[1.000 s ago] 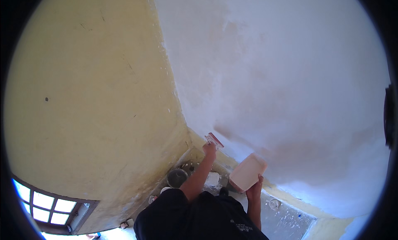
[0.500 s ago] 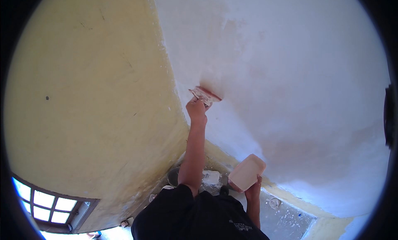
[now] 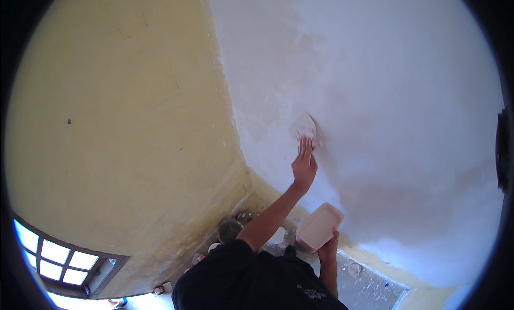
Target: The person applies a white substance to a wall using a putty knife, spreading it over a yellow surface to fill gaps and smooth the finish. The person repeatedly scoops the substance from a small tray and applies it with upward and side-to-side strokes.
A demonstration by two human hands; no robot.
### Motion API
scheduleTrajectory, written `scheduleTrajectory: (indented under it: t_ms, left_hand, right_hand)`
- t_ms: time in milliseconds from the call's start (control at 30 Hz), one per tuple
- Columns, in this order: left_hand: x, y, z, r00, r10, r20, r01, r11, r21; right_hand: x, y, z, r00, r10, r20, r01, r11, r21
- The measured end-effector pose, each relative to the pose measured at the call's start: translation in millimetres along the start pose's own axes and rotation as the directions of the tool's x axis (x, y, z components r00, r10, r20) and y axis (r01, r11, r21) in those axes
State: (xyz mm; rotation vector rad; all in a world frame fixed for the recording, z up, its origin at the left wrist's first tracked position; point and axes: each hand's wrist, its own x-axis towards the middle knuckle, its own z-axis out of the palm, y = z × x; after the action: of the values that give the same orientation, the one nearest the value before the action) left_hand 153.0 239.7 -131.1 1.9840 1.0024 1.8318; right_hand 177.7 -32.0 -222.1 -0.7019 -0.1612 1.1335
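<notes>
My left hand, on an outstretched arm, grips a putty-smeared scraper, its broad thin blade laid against the white-coated wall. The fingers press along the back of the blade, and the handle is hidden. Lower down and to the right, my right hand clasps a pale pinkish rectangular tub by its side, held tilted close to the wall. Damp-looking beige patches spread over the white coating around the scraper and to its right.
A yellow wall meets the white one at a corner on the left. A barred window is at lower left. On the splattered floor stand a dark bucket and several small items near my body.
My left hand has swept the scraper rightward, away from the corner, and the blade has turned from crosswise to nearly upright. The tub in my right hand stays almost in place.
</notes>
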Motion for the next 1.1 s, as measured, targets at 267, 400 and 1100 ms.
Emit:
scheduleTrajectory:
  t_ms: [267, 400, 1100]
  left_hand:
    - [-36, -71, -51, 0.832, -0.529, -0.168, 0.542, 0.839, 0.044]
    - [40, -120, -45, 0.657, -0.727, -0.200, 0.688, 0.687, -0.235]
    - [-32, 80, -137, 0.696, -0.304, 0.651, 0.396, 0.918, 0.005]
  right_hand:
    - [-6, -5, -1, 0.999, 0.017, -0.027, -0.018, 1.000, -0.015]
    - [-9, -7, -1, 1.000, 0.012, -0.013, -0.012, 0.999, -0.032]
    - [3, 1, -2, 1.000, 0.017, 0.009, -0.017, 0.999, 0.030]
